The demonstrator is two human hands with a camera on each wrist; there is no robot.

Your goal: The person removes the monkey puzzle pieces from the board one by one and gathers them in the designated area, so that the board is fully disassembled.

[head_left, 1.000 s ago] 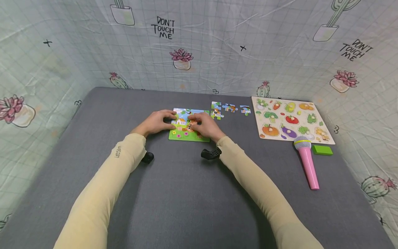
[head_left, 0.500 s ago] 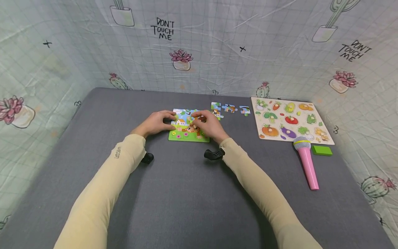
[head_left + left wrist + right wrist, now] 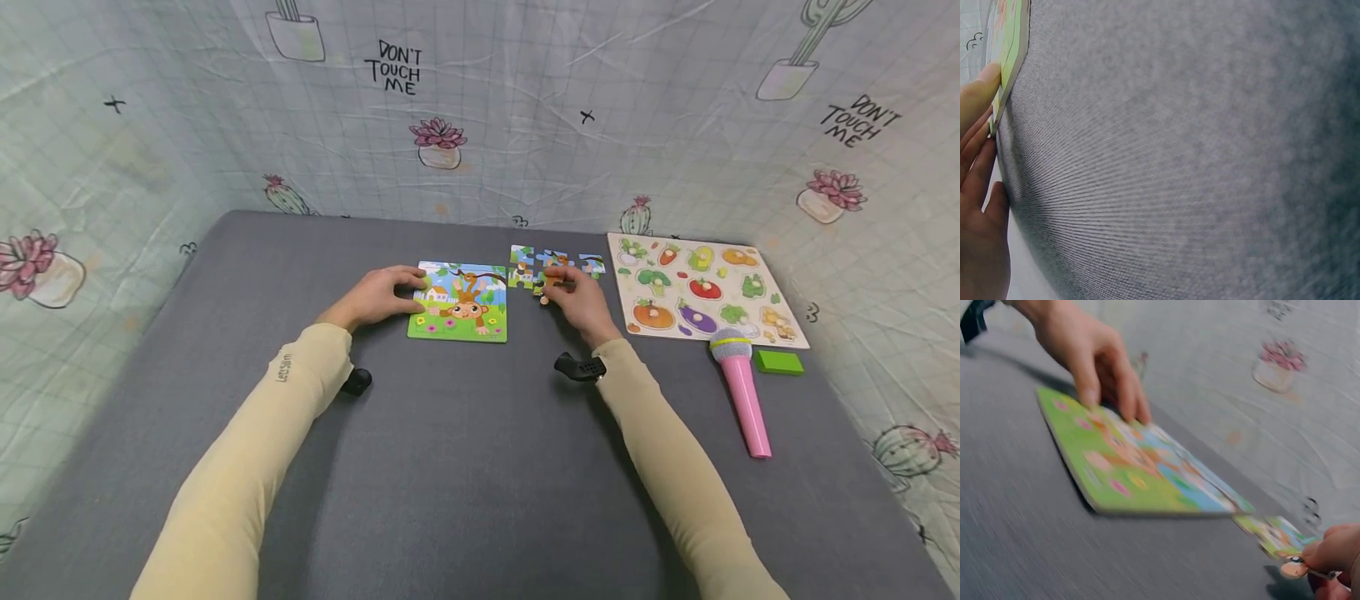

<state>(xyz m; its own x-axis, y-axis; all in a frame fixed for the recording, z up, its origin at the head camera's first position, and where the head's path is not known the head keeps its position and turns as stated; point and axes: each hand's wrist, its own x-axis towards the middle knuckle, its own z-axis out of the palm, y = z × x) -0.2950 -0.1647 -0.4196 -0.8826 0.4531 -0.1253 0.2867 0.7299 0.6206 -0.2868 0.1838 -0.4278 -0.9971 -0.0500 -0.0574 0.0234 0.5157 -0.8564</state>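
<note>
The jigsaw puzzle board (image 3: 459,325) lies flat on the grey table, showing a monkey hanging from a branch over green grass with flowers. My left hand (image 3: 377,295) holds its left side, thumb and fingers spread along the edge; in the left wrist view the thumb (image 3: 979,97) lies on the board's face. To the right of the board, my right hand (image 3: 579,300) pinches a jigsaw piece (image 3: 550,287) with part of a monkey's face on it. This piece (image 3: 1294,569) pokes out from the fingertips in the right wrist view.
Beyond the right hand lie loose jigsaw pieces (image 3: 521,277), one (image 3: 592,265) set apart. At the right stand out a vegetable peg board (image 3: 660,287), a pink toy microphone (image 3: 744,400) and a green block (image 3: 780,362). A printed cloth (image 3: 510,100) hangs behind the table.
My right hand has lifted a monkey piece off the puzzle board and carried it right, beside the loose pieces, uncovering the board's picture. The left hand has stayed at the board's left edge.
</note>
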